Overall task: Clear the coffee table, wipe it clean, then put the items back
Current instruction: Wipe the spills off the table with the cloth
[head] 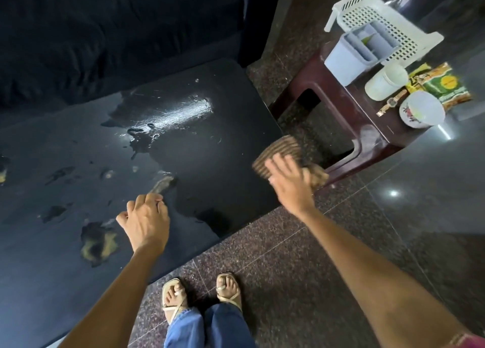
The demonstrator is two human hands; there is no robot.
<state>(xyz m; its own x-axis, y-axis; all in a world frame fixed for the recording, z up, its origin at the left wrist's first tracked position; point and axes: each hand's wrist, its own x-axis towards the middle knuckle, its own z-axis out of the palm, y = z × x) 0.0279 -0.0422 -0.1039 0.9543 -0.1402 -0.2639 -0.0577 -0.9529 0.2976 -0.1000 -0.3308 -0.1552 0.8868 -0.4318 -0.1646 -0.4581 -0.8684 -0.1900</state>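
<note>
**A:** Start big. Where does everything sit relative to the coffee table (pixel 199 143)?

**B:** The table is the dark slab filling the left of the view, its top bare of items and streaked wet, with worn patches showing pale. Off its right end stands a maroon stool (pixel 349 116), and the cleared items are all on that: a white basket (pixel 385 22), a grey caddy (pixel 351 56) in front of it, a white cup (pixel 385 81), a snack packet (pixel 438 85), a bowl (pixel 422 109), and a wristwatch (pixel 392 102) smallest of all.

**A:** And the cloth?

**B:** A brown ribbed cloth (pixel 280 153) lies at the table's right edge, partly overhanging it toward the stool. Its ribs run roughly across the table's end.

**A:** Which hand is on it?

**B:** The right hand (pixel 291 182), fingers spread straight, lying flat over the cloth's near part and gripping nothing that I can see. The left hand (pixel 147 216) hangs over the table's front part, well away from the cloth, fingers loosely curled and holding nothing.

**A:** So what does the next move turn on?

**B:** I'd judge wiping is near its finish at this end. The cloth is at the very edge nearest the stool, so the right hand is the one placed either to sweep back leftward over the wet streaks or to lift away toward the items. The stool lies just beyond the cloth, on that hand's side.
</note>
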